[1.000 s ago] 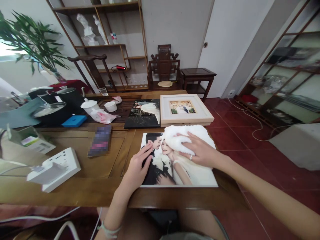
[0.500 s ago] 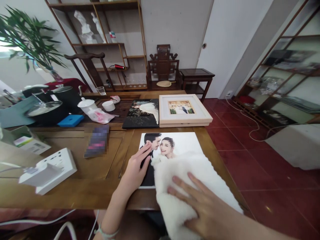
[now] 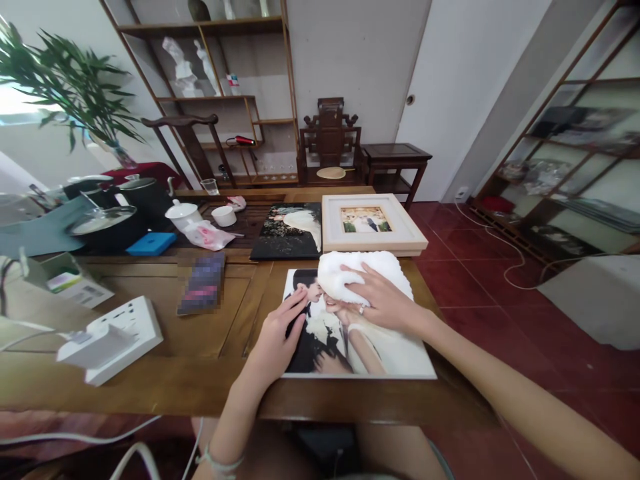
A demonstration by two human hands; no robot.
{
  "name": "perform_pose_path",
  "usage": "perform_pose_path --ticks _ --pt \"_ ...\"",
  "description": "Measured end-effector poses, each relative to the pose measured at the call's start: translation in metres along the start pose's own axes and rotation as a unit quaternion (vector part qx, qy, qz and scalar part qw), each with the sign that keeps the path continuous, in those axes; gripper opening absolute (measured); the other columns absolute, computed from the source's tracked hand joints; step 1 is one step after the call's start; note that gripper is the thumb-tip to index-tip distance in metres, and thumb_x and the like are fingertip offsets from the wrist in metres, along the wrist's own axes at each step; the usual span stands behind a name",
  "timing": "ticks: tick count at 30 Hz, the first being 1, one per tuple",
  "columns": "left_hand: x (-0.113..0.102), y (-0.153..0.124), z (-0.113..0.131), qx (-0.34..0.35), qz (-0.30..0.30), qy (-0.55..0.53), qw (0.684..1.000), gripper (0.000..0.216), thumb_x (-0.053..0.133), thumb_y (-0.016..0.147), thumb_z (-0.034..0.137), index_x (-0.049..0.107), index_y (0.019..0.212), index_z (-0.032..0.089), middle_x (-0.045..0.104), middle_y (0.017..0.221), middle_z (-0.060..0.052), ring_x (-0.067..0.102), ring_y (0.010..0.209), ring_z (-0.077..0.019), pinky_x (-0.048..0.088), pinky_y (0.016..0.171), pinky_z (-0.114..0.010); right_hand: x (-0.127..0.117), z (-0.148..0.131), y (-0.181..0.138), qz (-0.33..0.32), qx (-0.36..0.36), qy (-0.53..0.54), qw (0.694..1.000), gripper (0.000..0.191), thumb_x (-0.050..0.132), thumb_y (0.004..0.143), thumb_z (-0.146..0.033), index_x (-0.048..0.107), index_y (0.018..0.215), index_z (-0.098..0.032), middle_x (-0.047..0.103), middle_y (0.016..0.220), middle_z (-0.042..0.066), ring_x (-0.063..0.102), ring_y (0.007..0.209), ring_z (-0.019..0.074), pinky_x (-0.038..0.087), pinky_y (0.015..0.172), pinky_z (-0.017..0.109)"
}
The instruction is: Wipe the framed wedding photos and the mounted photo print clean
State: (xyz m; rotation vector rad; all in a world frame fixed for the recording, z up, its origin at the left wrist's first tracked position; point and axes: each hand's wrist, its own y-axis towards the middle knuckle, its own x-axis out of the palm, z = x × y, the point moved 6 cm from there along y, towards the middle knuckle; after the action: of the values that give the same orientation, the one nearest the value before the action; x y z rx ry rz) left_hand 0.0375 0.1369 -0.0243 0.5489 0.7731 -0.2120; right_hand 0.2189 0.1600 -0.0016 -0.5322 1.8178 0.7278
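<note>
A large photo print (image 3: 367, 357) of a couple lies flat at the table's right front. My left hand (image 3: 277, 333) rests on its left side, fingers stretched out over the dark-suited figure, holding nothing. On the upper right part of the print, my right hand (image 3: 383, 297) presses a fluffy white towel (image 3: 333, 273), its fingers bent over the cloth. The towel hides part of the pictured bride's head and the print's top right corner.
Behind the print are a dark photo panel (image 3: 280, 233) and a pale framed photo (image 3: 415, 233). To the left sit a white power strip (image 3: 127, 333), a blurred purple packet (image 3: 203, 283), a blue box (image 3: 151, 243) and a white teapot (image 3: 183, 215). Red floor tiles lie beyond the right edge.
My right hand has carried the towel away from me to the print's upper edge, uncovering the lower part of the picture. My left hand stays in place on the print.
</note>
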Motion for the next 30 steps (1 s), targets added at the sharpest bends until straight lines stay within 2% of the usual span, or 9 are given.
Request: perform_pose_path --ticks 3,6,12,14,17,20,23,27,30 --pt "0.0 0.0 0.0 0.003 0.008 -0.001 1.0 0.036 0.043 0.092 0.021 0.059 0.123 0.011 0.053 0.135 -0.013 0.047 0.127 -0.0218 0.038 0.108 -0.039 0.003 -0.01 -0.005 -0.032 0.005 -0.008 0.999 0.037 0.051 0.081 -0.012 0.062 0.116 -0.015 0.051 0.136 0.016 0.027 0.137 0.0285 0.013 0.111 0.059" --pt "0.0 0.001 -0.001 -0.001 0.008 0.001 1.0 0.036 0.043 0.092 0.022 0.06 0.122 0.011 0.053 0.134 -0.013 0.048 0.127 -0.0219 0.038 0.108 -0.039 0.006 -0.043 -0.027 -0.073 0.0 0.011 0.997 0.042 0.056 0.072 -0.011 0.064 0.113 -0.013 0.044 0.14 0.021 0.024 0.138 0.0319 0.012 0.109 0.062" --pt "0.0 0.0 -0.002 -0.009 -0.001 0.012 1.0 0.037 0.042 0.093 0.023 0.058 0.124 0.01 0.053 0.134 -0.014 0.047 0.127 -0.0232 0.039 0.107 -0.041 0.013 -0.109 -0.07 -0.166 -0.077 0.081 0.98 0.027 0.055 0.076 -0.014 0.071 0.096 -0.022 0.041 0.144 0.01 0.026 0.136 0.0368 0.012 0.106 0.068" --pt "0.001 0.0 -0.002 -0.009 -0.003 0.013 1.0 0.038 0.042 0.093 0.024 0.058 0.124 0.01 0.053 0.134 -0.014 0.047 0.128 -0.0232 0.039 0.107 -0.041 0.01 -0.107 -0.069 -0.169 -0.07 0.099 0.978 0.035 0.054 0.077 -0.013 0.067 0.108 -0.021 0.042 0.144 0.01 0.027 0.136 0.0329 0.013 0.109 0.064" --pt "0.001 0.0 -0.002 -0.008 -0.002 0.008 1.0 0.037 0.042 0.093 0.023 0.058 0.123 0.01 0.054 0.134 -0.014 0.047 0.128 -0.0226 0.038 0.108 -0.04 0.003 -0.076 -0.052 -0.121 -0.01 0.098 0.988 0.046 0.055 0.075 -0.014 0.06 0.12 -0.015 0.044 0.142 0.015 0.025 0.138 0.0286 0.011 0.112 0.057" --pt "0.001 0.001 -0.001 -0.003 0.003 0.0 1.0 0.036 0.043 0.092 0.023 0.059 0.122 0.011 0.054 0.134 -0.013 0.047 0.127 -0.0221 0.038 0.108 -0.039 -0.001 -0.035 -0.025 -0.066 0.034 0.049 0.996 0.04 0.05 0.079 -0.012 0.061 0.117 -0.013 0.053 0.134 0.016 0.024 0.139 0.028 0.01 0.112 0.057" --pt "0.0 0.001 0.0 0.002 0.007 -0.004 1.0 0.036 0.043 0.092 0.021 0.059 0.122 0.011 0.054 0.134 -0.013 0.048 0.127 -0.0218 0.038 0.108 -0.038 0.0 -0.009 0.0 -0.044 0.025 0.005 0.999 0.038 0.047 0.084 -0.013 0.059 0.12 -0.015 0.056 0.132 0.014 0.024 0.139 0.0282 0.012 0.111 0.059" --pt "0.0 0.001 0.0 0.0 0.009 -0.008 1.0 0.036 0.042 0.092 0.021 0.059 0.122 0.012 0.054 0.134 -0.013 0.047 0.127 -0.0215 0.038 0.108 -0.039 0.005 -0.009 0.009 -0.048 0.0 -0.041 0.998 0.035 0.05 0.081 -0.013 0.063 0.113 -0.013 0.048 0.138 0.018 0.019 0.14 0.0297 0.012 0.109 0.062" --pt "0.001 0.001 -0.001 -0.004 0.009 -0.01 1.0 0.037 0.04 0.093 0.02 0.058 0.124 0.012 0.053 0.134 -0.013 0.047 0.128 -0.0205 0.037 0.108 -0.039 0.012 -0.034 -0.007 -0.075 -0.011 -0.035 0.996 0.041 0.054 0.075 -0.013 0.064 0.115 -0.015 0.036 0.147 0.016 0.016 0.14 0.0325 0.009 0.108 0.064"
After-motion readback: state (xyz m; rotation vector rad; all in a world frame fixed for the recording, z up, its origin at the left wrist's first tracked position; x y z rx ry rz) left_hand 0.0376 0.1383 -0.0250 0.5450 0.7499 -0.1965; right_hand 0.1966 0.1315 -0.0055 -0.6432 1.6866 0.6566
